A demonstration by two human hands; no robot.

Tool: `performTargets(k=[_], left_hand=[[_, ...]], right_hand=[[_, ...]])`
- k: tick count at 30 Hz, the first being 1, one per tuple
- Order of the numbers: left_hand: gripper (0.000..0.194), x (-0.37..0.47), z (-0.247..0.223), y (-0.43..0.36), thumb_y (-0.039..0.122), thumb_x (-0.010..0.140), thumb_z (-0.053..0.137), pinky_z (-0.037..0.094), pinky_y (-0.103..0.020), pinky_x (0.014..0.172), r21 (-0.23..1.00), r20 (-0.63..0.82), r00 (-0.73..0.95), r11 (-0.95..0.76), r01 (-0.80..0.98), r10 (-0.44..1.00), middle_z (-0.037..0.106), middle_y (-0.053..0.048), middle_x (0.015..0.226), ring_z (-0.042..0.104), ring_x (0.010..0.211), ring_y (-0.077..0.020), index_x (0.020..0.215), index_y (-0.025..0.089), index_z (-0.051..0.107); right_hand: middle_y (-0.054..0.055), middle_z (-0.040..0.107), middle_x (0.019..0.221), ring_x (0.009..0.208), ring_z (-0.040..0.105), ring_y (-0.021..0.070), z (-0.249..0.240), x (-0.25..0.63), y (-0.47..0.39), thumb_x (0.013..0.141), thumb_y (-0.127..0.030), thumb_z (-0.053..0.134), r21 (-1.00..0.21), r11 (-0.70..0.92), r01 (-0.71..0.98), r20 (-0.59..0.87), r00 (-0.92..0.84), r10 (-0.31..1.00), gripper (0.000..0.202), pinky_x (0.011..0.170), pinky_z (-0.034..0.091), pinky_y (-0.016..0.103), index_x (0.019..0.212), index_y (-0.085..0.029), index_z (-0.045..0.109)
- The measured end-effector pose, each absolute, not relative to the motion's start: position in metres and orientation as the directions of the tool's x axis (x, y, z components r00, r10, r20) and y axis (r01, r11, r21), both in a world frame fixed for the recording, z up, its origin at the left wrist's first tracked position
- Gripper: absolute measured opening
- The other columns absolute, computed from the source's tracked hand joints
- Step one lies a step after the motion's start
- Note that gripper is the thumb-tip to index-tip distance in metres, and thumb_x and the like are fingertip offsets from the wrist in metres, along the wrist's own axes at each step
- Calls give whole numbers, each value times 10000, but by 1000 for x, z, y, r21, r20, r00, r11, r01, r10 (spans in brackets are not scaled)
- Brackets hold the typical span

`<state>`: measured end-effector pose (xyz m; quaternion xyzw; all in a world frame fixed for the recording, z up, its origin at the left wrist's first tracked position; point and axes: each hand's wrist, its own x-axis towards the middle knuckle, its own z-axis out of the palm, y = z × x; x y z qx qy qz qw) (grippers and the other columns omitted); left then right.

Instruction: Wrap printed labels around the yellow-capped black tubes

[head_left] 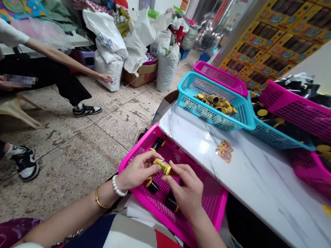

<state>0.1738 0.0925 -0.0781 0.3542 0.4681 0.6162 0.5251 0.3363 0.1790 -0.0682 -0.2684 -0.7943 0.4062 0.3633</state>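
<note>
A small yellow cylinder (pixel 162 166) with a printed label is pinched between my two hands, lying roughly sideways above a pink basket (pixel 214 202). My left hand (pixel 140 169) grips its left end with thumb and fingers. At its right end, the fingertips of my right hand (pixel 188 187) close on it. Under my hands the pink basket rests on my lap and holds a few black cylinders with yellow ends, such as one black cylinder (pixel 153 186) below my left hand and another black cylinder (pixel 171 202) beneath my right.
On the marble-patterned table (pixel 189 125) lie several printed stickers (pixel 224 150). Behind them a blue basket (pixel 214 120) holds yellow and black pieces. More baskets crowd the right, with stacked yellow boxes (pixel 263 41) behind. A seated person (pixel 30 67) is at left; white sacks (pixel 108 68) stand beyond.
</note>
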Motion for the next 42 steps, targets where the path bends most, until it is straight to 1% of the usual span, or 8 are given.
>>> performTargets(k=[3, 6, 10, 18, 22, 28, 35, 42], left_hand=[[215, 180, -73, 92, 240, 828, 643, 470, -274, 781, 983, 67, -283, -112, -146, 957, 617, -55, 991, 588, 895, -168, 1033, 182, 617], [226, 182, -71, 91, 254, 828, 643, 463, -254, 724, 993, 44, -252, -70, -95, 967, 615, -35, 928, 582, 827, -154, 1040, 187, 606], [273, 178, -78, 92, 375, 845, 629, 397, -202, 521, 962, -121, -129, 85, -261, 984, 565, 24, 706, 522, 572, -94, 1004, 168, 549], [390, 178, -82, 94, 458, 768, 710, 369, -171, 422, 801, -243, 52, 230, -553, 969, 608, 9, 670, 512, 445, -57, 912, 140, 536], [377, 180, -83, 93, 436, 749, 739, 327, -153, 388, 777, -285, -10, 225, -588, 958, 582, 33, 628, 454, 409, -31, 867, 136, 544], [384, 183, -81, 93, 458, 733, 748, 307, -142, 359, 711, -329, 76, 300, -636, 941, 569, 40, 561, 441, 373, -25, 828, 123, 586], [452, 187, -83, 96, 545, 704, 732, 277, -141, 326, 689, -402, 61, 346, -636, 914, 544, 51, 492, 416, 320, -26, 767, 130, 564], [462, 188, -81, 97, 550, 687, 742, 256, -145, 301, 656, -403, 84, 351, -669, 911, 565, 44, 487, 415, 295, -32, 757, 129, 562]], right_hand=[[42, 710, 747, 653, 667, 182, -70, 332, 177, 795, -341, 709, -979, 151, 135, 41, -598, 800, 196, 641, 580, 319, 916, -189, 739], [64, 730, 854, 731, 679, 188, -67, 333, 179, 834, -394, 656, -988, 22, 150, -79, -632, 771, 267, 716, 584, 335, 986, -183, 716], [71, 627, 1197, 924, 661, 187, -63, 341, 186, 825, -317, 681, -993, 79, 89, -11, -730, 684, 414, 828, 564, 354, 1235, -288, 624], [33, 626, 906, 857, 622, 177, -77, 344, 185, 761, -164, 741, -968, 244, -55, 221, -642, 734, 156, 774, 540, 334, 868, -276, 754], [69, 622, 1072, 950, 628, 210, -72, 343, 182, 793, -183, 710, -958, 287, -9, 216, -680, 700, 182, 783, 554, 356, 942, -281, 748], [19, 610, 840, 763, 608, 157, -79, 346, 181, 785, -90, 701, -926, 368, -81, 328, -651, 684, 234, 677, 528, 303, 871, -303, 746], [59, 597, 1007, 893, 609, 192, -81, 346, 182, 826, -138, 667, -929, 371, -10, 272, -698, 662, 258, 746, 533, 342, 1014, -305, 727], [33, 544, 927, 789, 597, 161, -89, 346, 176, 829, -129, 654, -961, 271, -61, 246, -640, 728, 229, 642, 539, 302, 958, -305, 721]])
